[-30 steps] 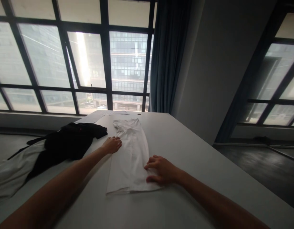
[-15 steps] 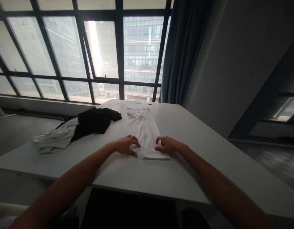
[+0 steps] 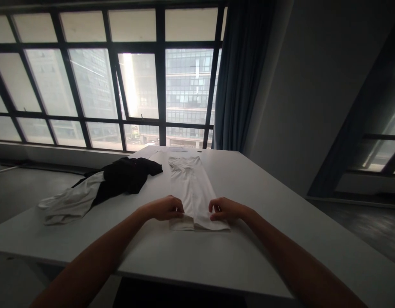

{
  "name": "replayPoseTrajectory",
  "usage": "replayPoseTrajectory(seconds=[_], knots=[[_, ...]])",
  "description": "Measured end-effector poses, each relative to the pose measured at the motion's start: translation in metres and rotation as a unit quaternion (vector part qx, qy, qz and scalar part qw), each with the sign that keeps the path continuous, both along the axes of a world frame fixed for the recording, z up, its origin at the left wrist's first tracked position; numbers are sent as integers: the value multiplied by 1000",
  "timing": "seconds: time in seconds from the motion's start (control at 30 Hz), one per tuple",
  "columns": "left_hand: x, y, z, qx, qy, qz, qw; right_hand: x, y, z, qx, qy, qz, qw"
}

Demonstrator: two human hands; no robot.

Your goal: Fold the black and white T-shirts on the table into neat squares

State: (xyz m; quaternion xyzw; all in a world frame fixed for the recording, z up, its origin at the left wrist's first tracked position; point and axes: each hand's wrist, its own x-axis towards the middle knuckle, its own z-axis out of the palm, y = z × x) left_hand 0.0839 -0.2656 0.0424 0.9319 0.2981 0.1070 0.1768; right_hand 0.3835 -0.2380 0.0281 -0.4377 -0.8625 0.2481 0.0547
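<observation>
A white shirt point(image 3: 199, 188) lies folded in a long strip on the table, its hem towards me. My left hand point(image 3: 165, 208) pinches the upper layer near the left end of the hem. That layer is raised a little, and a shaded lower layer point(image 3: 182, 223) shows beneath it. My right hand point(image 3: 225, 208) rests at the shirt's right edge near the hem. Its fingers are curled, with a small gap between thumb and forefinger, and its other fingertips are partly hidden.
Left on the white table point(image 3: 249, 248) lies a heap of clothes: a black garment point(image 3: 125, 173) and a light one point(image 3: 72, 201). Papers point(image 3: 176, 149) lie at the far end. Behind stand framed windows point(image 3: 140, 85) and a blue curtain point(image 3: 237, 85).
My left fingers have closed on the shirt's upper layer and raised it near the hem. My right fingers have curled in slightly. The view has tilted upward.
</observation>
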Motion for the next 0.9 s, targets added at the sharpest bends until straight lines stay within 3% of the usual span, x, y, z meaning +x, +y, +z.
replayPoseTrajectory(seconds=[0.37, 0.47, 0.6, 0.73, 0.9], knots=[[-21, -3, 16, 3, -3, 23, 1000, 11, 0, 11, 40, 16, 19, 999], [-31, -2, 20, -30, 7, 35, 999, 17, 2, 14, 43, 9, 12, 999], [-38, 3, 13, -87, 52, 42, 994, 19, 3, 13, 18, 6, 12, 1000], [-48, 10, 6, -123, 89, 65, 986, 18, 2, 15, 58, 58, 12, 997], [-54, 9, 13, -162, 81, 82, 980, 19, 1, 17, 38, 58, 22, 997]])
